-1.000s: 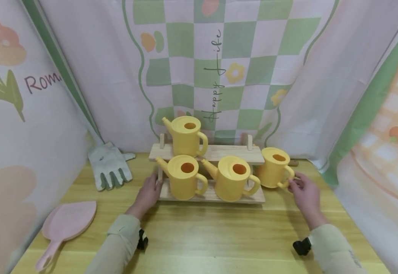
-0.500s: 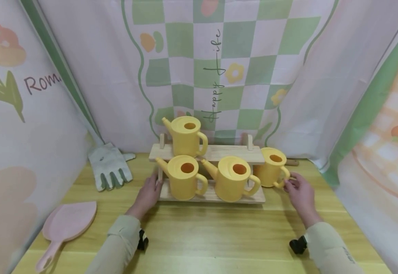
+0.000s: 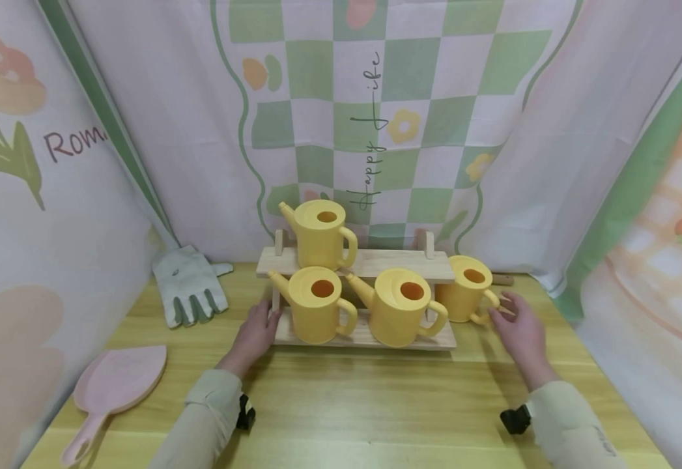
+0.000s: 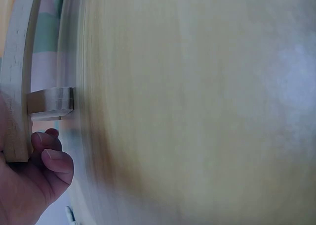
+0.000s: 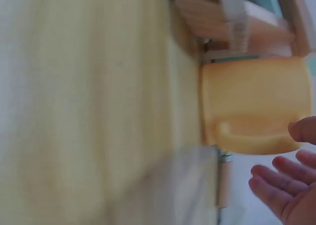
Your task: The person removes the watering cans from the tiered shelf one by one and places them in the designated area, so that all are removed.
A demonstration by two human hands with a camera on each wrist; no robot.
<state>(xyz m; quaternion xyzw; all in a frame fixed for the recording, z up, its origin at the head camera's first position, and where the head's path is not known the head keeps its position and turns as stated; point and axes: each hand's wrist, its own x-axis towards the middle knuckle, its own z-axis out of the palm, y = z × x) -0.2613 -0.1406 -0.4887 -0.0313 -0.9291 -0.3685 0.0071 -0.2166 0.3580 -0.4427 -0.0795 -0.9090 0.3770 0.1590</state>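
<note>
A small two-tier wooden shelf (image 3: 364,337) carries three yellow watering cans: one on top (image 3: 317,241), two below, the left lower can (image 3: 312,316) and the right lower can (image 3: 396,319). My left hand (image 3: 254,335) grips the left end of its lower board, fingers curled beneath the wood (image 4: 17,101) in the left wrist view. A fourth watering can (image 3: 458,299) stands on the table at the shelf's right end, its spout hidden. Beside its handle is my right hand (image 3: 519,332); in the right wrist view the fingers (image 5: 276,185) are spread and the thumb lies by the can (image 5: 256,96).
A grey-white work glove (image 3: 188,283) lies at the back left of the wooden table (image 3: 352,404). A pink dustpan (image 3: 119,378) is at the front left. Behind the fourth can, a brown handle (image 3: 502,279) shows. Printed curtains (image 3: 370,124) enclose the back and sides.
The fourth watering can has shifted slightly left, closer to the shelf. My right hand has since loosened from its handle and drawn a little to the right. The left hand stays in place.
</note>
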